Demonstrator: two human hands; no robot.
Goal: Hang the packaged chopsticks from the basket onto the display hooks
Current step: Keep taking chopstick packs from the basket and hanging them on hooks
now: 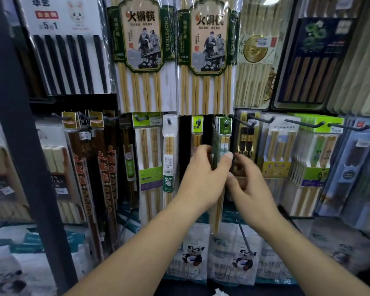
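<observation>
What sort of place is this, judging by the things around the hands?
Probably a shop's kitchenware aisle: packaged chopsticks hang in rows from metal display hooks, a narrow pack bears a barcode sticker, and the left hand grips a green-topped pack.

Green pack (141, 54) reads "CHOPSTICKS"; white pack (66, 45) shows "5" and "1".

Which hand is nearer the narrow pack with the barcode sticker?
Left. The left hand is just right of the barcode pack, gripping the green-edged packs; the right hand is farther right, beyond those packs.
</observation>
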